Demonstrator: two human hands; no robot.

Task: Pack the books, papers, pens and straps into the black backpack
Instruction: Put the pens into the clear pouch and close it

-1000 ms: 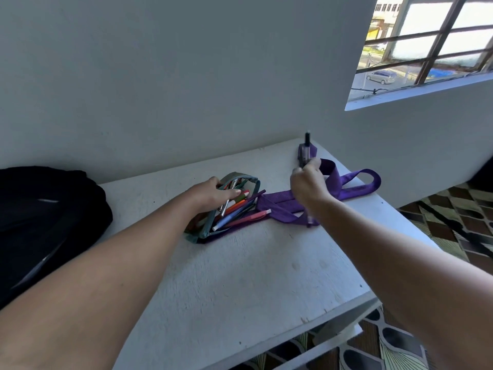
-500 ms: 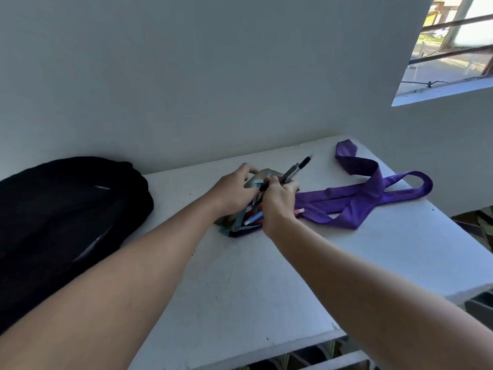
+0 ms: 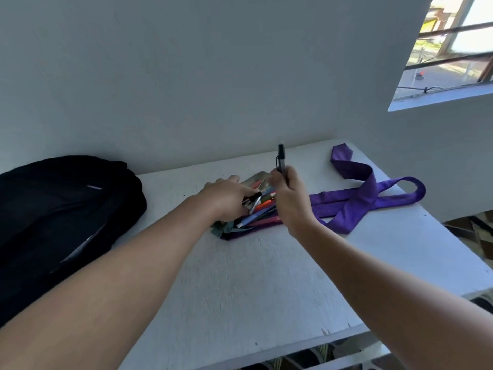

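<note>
Right hand grips 1 dark pen upright above the pouch | left hand curled on the open pencil pouch of coloured pens | purple strap lies right of pouch on white table | black backpack at table's left end.

Daylight's pouring in from the window at far right, and it's blown out pretty hard on my feed. The wall and table look evenly lit, shadows soft. Wide-angle lens stretches both forearms near the bottom edge. Slight motion blur around the hands.
</note>
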